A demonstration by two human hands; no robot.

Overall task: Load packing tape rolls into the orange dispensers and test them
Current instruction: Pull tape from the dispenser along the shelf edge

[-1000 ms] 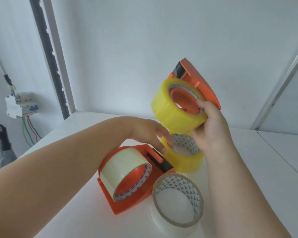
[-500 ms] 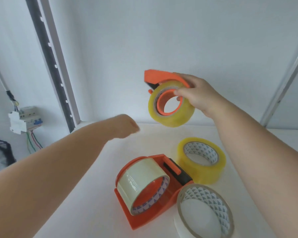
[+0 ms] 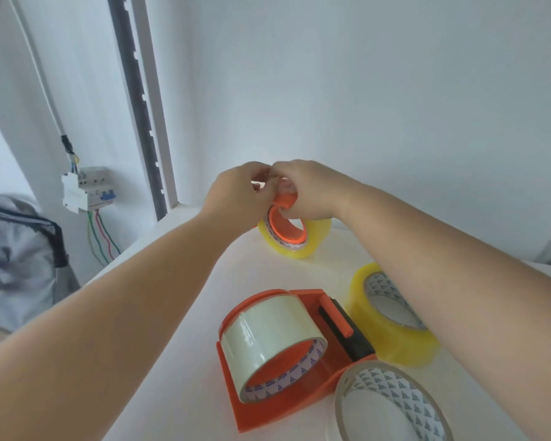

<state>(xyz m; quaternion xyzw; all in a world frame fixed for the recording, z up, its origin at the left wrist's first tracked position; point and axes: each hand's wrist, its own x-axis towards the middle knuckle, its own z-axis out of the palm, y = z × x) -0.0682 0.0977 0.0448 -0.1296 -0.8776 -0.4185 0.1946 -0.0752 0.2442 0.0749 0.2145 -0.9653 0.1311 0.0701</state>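
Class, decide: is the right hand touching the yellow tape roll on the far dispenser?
Touching. The head view shows right hand fingers curled onto the yellow roll's top edge.

A white table meets a plain white wall lit softly from above, with a dark slotted rail running up the corner, a breaker box (coloured wires hang below it) at left, and a grey bag beneath.
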